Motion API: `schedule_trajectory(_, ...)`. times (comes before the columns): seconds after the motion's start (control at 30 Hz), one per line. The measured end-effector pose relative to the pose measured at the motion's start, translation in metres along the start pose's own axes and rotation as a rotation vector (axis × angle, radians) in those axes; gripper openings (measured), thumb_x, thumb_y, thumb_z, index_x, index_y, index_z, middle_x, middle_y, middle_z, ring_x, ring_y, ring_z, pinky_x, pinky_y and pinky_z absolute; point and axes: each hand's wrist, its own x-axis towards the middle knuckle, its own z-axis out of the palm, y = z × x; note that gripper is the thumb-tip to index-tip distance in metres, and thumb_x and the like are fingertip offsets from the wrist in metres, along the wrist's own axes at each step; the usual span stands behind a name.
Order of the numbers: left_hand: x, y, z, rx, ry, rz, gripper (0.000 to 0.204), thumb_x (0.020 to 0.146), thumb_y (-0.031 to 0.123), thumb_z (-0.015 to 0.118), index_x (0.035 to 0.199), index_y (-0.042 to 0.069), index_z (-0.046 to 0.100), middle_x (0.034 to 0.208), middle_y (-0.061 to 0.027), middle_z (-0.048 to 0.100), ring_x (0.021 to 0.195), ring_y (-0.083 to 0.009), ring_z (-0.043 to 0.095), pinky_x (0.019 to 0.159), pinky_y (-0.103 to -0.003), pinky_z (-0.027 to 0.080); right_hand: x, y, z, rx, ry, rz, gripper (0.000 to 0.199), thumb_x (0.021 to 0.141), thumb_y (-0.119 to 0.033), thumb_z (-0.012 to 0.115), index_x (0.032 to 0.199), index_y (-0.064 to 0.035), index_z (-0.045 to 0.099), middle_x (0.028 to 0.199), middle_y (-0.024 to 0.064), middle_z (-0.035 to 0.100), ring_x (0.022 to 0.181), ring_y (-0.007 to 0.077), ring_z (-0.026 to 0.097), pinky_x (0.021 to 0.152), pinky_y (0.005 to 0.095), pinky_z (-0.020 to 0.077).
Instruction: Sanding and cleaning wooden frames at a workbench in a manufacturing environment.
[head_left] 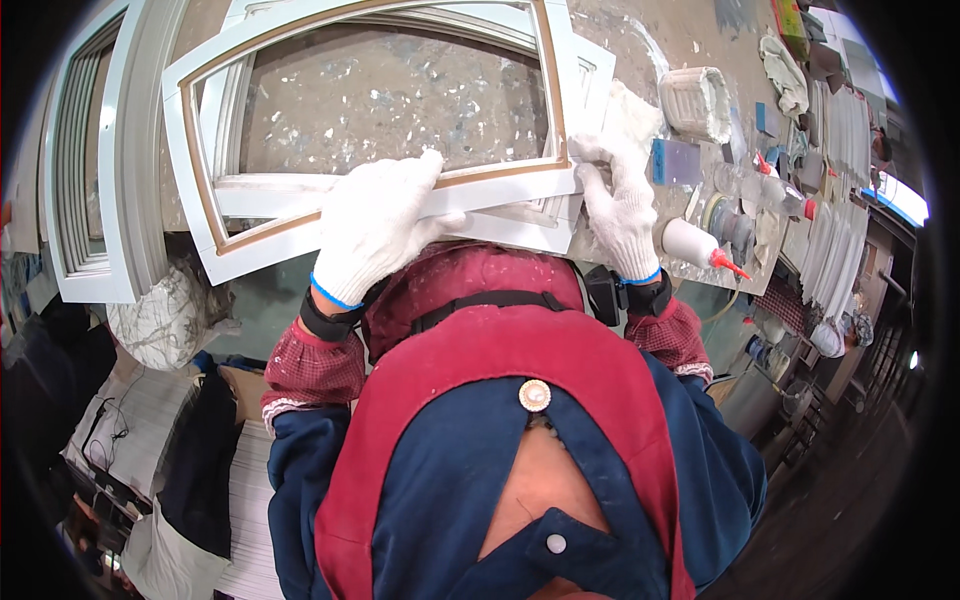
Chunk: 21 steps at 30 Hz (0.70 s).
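Left hand [378, 215]: our fingers grip the white frame [505, 187]!
Right hand [620, 200]: we're pinching its corner!
Bottle [688, 242]: red-tipped, near our right wrist.

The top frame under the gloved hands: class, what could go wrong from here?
The top frame lies askew over another frame, so it might slip or scrape.
Its near left corner appears to overhang the table, so it could tip if the left hand lets go.
The bottle is close to the right hand; a sweep might knock it.
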Motion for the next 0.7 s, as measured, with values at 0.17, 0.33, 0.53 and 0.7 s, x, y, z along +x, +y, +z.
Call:
schedule_trajectory(0.17, 0.0, -0.002, 0.003, 0.0, 0.085, 0.046, 0.063, 0.076, 0.045, 0.08, 0.124, 0.007, 0.063, 0.103, -0.0147, 0.071, 0.097, -0.034, 0.068, 0.083, -0.043, 0.053, 0.02, 0.005, 0.001, -0.28, -0.026, -0.364, 0.035, 0.09, 0.0, 0.064, 0.122, -0.0117, 0.068, 0.09, 0.0104, 0.069, 0.086, 0.0259, 0.068, 0.075, 0.0361, 0.0534)
schedule_trajectory(0.33, 0.004, 0.001, -0.001, 0.007, -0.02, -0.006, 0.064, 0.076, 0.046, 0.08, 0.124, 0.007, 0.063, 0.105, -0.0141, 0.071, 0.099, -0.0334, 0.068, 0.084, -0.043, 0.053, 0.023, 0.016, 0.008, -0.446, -0.083, -0.467, 0.04, 0.089, -0.005, 0.064, 0.127, -0.0146, 0.068, 0.089, 0.01, 0.069, 0.08, 0.0255, 0.067, 0.069, 0.0382, 0.0512)
schedule_trajectory(0.53, 0.001, 0.0, 0.001, 0.011, 0.018, 0.001, 0.064, 0.077, 0.047, 0.079, 0.125, 0.007, 0.063, 0.106, -0.0127, 0.072, 0.1, -0.0322, 0.068, 0.084, -0.042, 0.053, 0.014, 0.034, 0.022, -0.304, -0.069, -0.279, 0.04, 0.087, -0.007, 0.066, 0.127, -0.0157, 0.07, 0.091, 0.01, 0.069, 0.079, 0.0267, 0.065, 0.068, 0.0379, 0.0508)
schedule_trajectory(0.7, 0.003, 0.002, -0.002, 0.016, -0.018, -0.006, 0.063, 0.076, 0.047, 0.079, 0.123, 0.008, 0.063, 0.104, -0.0124, 0.071, 0.099, -0.0316, 0.068, 0.083, -0.041, 0.053, 0.005, 0.047, 0.022, -0.196, 0.01, -0.341, 0.032, 0.087, -0.003, 0.066, 0.117, -0.012, 0.072, 0.095, 0.0104, 0.07, 0.087, 0.0262, 0.066, 0.075, 0.0361, 0.0527)
